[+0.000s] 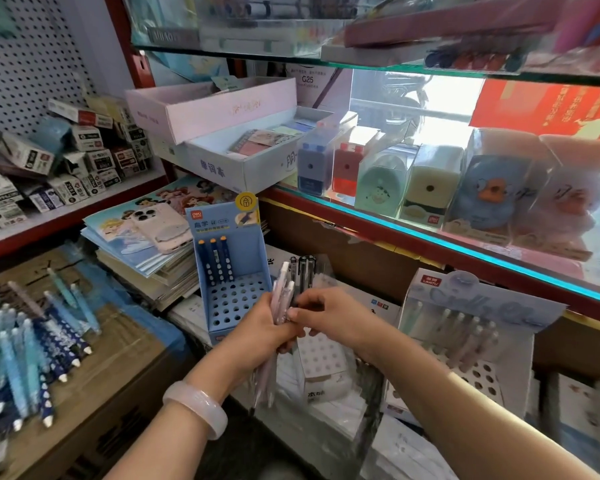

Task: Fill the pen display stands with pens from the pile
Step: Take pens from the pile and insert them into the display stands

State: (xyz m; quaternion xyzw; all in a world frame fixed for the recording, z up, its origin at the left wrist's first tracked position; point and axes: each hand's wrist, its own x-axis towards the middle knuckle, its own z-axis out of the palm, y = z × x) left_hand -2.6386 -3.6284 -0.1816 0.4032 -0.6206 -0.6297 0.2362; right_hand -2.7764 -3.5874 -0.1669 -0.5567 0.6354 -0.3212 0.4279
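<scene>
A stationery shop corner: red-framed shelving with a glass shelf (430,233) runs along the right, carrying boxed pencil sharpeners (430,188) in clear packaging, and a white pegboard (25,57) backs a left-hand shelf stacked with small black-and-white boxes (49,168). Below, goods are piled rather than laid on any counter. A cardboard box (118,358) at lower left bears the pile of pens (25,348), blue and navy with white tips, lying loose and roughly parallel. Beside it a stack of cartoon notebooks (136,244) carries a phone (160,226) in a pale case.

In the middle stands a blue pen display stand (232,271), its perforated base mostly unfilled, with three navy pens (215,261) upright in the back row at left. To the right a second, pale lilac display stand (471,341) holds a cluster of pastel pens leaning in its holes.

The left hand (260,337), a pale bangle (196,408) on its wrist, is closed round a bundle of pens (284,296), pale pink ones and some dark ones, held upright just in front of the blue stand. The right hand (329,317) meets it from the right, its fingertips pinching one of the pens in the bundle near the middle.
</scene>
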